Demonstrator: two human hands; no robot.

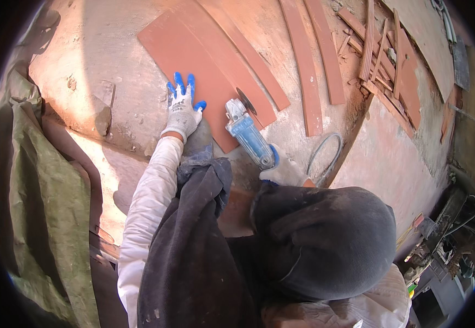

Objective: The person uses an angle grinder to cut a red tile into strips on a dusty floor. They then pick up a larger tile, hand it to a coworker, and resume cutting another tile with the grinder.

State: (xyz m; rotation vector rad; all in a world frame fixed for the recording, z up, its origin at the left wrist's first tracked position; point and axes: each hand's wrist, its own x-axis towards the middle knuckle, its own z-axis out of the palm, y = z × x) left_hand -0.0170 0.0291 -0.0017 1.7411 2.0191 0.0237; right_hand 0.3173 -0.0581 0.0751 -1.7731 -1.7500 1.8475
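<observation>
A flat reddish-brown slab [194,60], which looks like tile, lies on the dusty ground ahead of me. My left hand [184,112], in a white glove with blue fingertips, rests on its near left edge with the fingers spread. My right hand [285,168], gloved too, is closed around the rear of a blue angle grinder [251,141]. The grinder's thin dark disc [247,101] stands on edge over the slab's right part, near a lengthwise line in the slab. Whether the disc touches or spins I cannot tell. Beside the slab lies a narrow strip [248,60] of the same material.
Two more long strips [303,71] lie to the right. Beyond them is a pile of broken offcuts [385,65]. A grey cable loop [326,158] lies near my right hand. Green tarpaulin [40,208] hangs at the left. Dark cloth [325,240] fills the near middle.
</observation>
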